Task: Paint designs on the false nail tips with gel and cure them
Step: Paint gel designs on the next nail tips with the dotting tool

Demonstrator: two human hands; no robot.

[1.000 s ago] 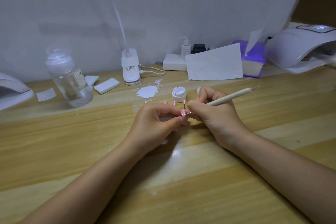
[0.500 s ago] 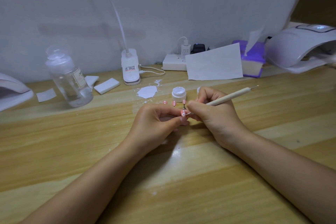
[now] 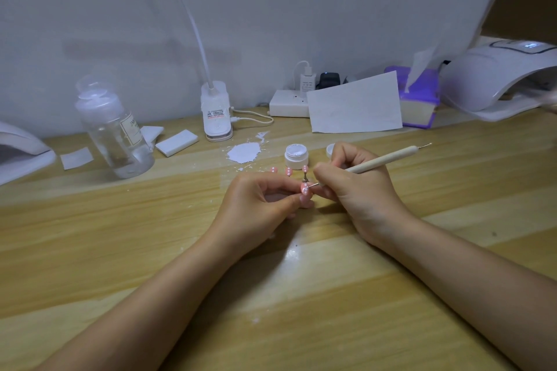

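My left hand [image 3: 259, 202] pinches a small pink nail tip [image 3: 304, 189] with white dots at the middle of the wooden table. My right hand [image 3: 355, 187] grips a cream dotting pen [image 3: 382, 159], whose metal point touches that tip. Just behind stand three more pink dotted nail tips [image 3: 288, 171] on small holders. An open white gel jar [image 3: 296, 155] sits behind them, with its lid [image 3: 330, 150] partly hidden by my right hand. A white curing lamp [image 3: 497, 75] stands at the far right.
A clear bottle [image 3: 113, 129] stands at the left, near white pads [image 3: 176, 142]. A second lamp [image 3: 18, 150] shows at the left edge. A white gel smear [image 3: 243, 152], a desk lamp base [image 3: 216, 113], a power strip [image 3: 287, 104], paper [image 3: 355, 104] and a purple tissue box [image 3: 420, 96] line the back.
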